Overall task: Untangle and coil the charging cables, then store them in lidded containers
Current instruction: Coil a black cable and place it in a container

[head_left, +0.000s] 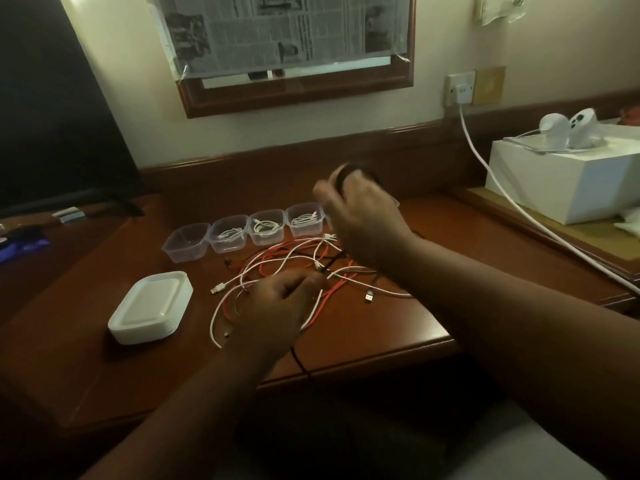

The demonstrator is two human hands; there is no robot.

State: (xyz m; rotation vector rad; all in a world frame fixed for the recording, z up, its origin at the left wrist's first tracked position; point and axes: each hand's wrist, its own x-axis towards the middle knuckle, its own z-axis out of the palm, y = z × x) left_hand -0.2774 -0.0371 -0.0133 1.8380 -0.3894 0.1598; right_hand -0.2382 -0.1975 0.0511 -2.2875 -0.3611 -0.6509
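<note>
A tangle of white, red and black charging cables (298, 268) lies on the wooden desk (381, 327). My left hand (277, 306) rests on the tangle and pinches a black cable near its middle. My right hand (360, 216), raised above the desk and blurred, grips a coil of black cable (341, 174). Behind the tangle stands a row of clear plastic containers: the leftmost (187, 242) is empty, and three further right (266, 226) each hold a coiled white cable. A stack of white lids (150, 308) sits at the left.
A white box (568, 181) with white devices on top stands at the right. A thick white cord (519, 209) runs from the wall socket (460, 90) down across the desk's right side. A dark screen fills the far left. The desk's front edge lies close to me.
</note>
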